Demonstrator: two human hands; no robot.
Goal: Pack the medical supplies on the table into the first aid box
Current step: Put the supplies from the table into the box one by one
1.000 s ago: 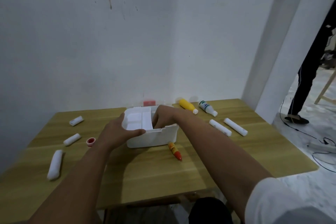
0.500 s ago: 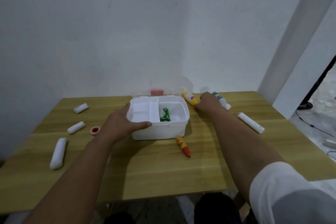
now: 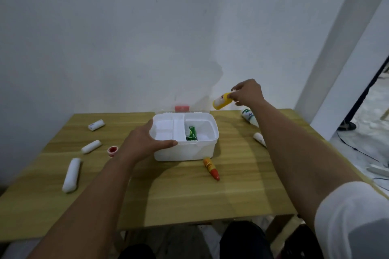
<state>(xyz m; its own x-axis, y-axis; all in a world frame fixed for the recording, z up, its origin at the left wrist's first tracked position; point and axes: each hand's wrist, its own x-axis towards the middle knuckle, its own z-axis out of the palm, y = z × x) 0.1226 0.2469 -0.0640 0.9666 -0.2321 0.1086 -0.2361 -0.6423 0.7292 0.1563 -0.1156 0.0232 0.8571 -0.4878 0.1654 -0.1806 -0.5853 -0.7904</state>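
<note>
The white first aid box (image 3: 190, 152) stands open in the middle of the wooden table (image 3: 189, 195), with a white divider tray on its left side and a green packet (image 3: 192, 133) in its right side. My left hand (image 3: 145, 143) grips the box's left front rim. My right hand (image 3: 248, 92) holds a yellow bottle (image 3: 222, 101) in the air, above and to the right of the box. An orange tube with a red cap (image 3: 211, 168) lies in front of the box.
Three white bandage rolls (image 3: 72, 174) (image 3: 91, 146) (image 3: 96, 125) and a small red-capped jar (image 3: 113, 150) lie left of the box. A white bottle with a green label (image 3: 249, 117) and another white roll (image 3: 259, 138) lie right of it. A wall stands just behind the table.
My right hand left the box, reached to the yellow bottle at the back right, took hold of it and lifted it off the table. My left hand stayed on the box.
</note>
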